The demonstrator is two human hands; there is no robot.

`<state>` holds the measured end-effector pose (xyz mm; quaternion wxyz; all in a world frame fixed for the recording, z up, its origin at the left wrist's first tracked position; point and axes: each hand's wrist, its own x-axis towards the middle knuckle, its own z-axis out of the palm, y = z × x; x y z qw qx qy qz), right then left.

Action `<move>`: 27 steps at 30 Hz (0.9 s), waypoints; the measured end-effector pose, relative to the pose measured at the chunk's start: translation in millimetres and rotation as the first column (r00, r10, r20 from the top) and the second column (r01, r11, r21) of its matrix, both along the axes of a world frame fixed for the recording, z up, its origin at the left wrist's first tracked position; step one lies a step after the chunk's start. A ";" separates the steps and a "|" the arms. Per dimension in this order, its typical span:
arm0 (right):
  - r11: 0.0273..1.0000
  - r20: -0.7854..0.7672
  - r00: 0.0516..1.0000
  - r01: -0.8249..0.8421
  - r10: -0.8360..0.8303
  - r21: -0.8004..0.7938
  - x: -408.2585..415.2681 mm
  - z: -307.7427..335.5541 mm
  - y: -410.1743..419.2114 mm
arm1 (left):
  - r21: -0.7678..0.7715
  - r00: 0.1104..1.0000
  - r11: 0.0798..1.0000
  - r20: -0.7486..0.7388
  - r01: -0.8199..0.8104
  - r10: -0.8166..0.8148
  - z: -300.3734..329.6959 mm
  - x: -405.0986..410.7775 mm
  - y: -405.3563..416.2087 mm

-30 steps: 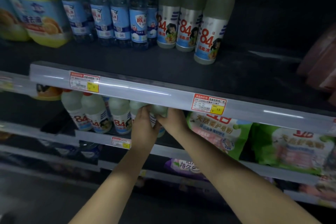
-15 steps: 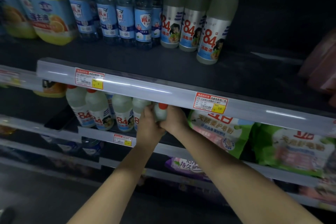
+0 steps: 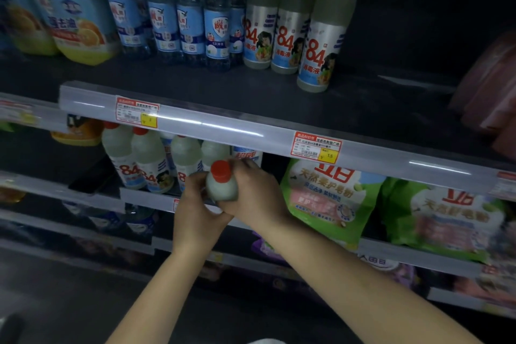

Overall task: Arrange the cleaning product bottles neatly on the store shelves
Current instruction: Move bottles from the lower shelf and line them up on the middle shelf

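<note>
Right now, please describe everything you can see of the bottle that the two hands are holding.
The bottle is small, pale whitish, seemingly translucent plastic, with a red screw cap. It tilts toward the camera, in front of the lower shelf's row of 84 bottles. The left hand and right hand both wrap it, hiding its label and base.

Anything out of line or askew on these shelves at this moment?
Yes. On the upper shelf, the rightmost 84 bottle stands further forward than its two neighbours, breaking the row. The red-capped bottle in both hands is tilted, off the lower shelf.
</note>
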<state>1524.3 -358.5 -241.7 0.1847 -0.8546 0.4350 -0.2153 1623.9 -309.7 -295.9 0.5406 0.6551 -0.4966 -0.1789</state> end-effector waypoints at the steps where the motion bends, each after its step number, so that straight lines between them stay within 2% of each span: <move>1: 1.000 -0.005 1.000 -0.009 0.008 -0.016 0.4 8.9 4.3 | -0.022 1.000 1.000 0.021 -0.007 0.007 7.6 1.4 4.8; 3: 0.998 -0.013 1.000 -0.022 0.021 -0.065 0.8 27.5 11.3 | -0.089 0.998 0.996 0.064 -0.018 0.024 23.3 4.8 13.1; 11: 0.974 0.137 0.986 -0.067 0.098 -0.215 -7.8 109.4 30.6 | -0.258 0.973 0.966 0.229 0.028 0.033 106.6 11.5 30.9; 19: 0.906 0.240 0.968 0.035 0.075 -0.422 -19.6 160.9 26.5 | -0.486 0.955 0.862 0.297 0.147 0.005 170.5 3.9 11.7; 23: 0.895 0.283 0.959 0.124 0.003 -0.429 -21.2 169.7 8.8 | -0.509 0.953 0.841 0.302 0.185 -0.027 178.7 1.9 -23.1; 27: 0.921 0.275 0.954 0.208 -0.117 -0.329 -18.9 170.7 -19.9 | -0.479 0.959 0.855 0.275 0.199 -0.069 181.9 -5.4 -58.1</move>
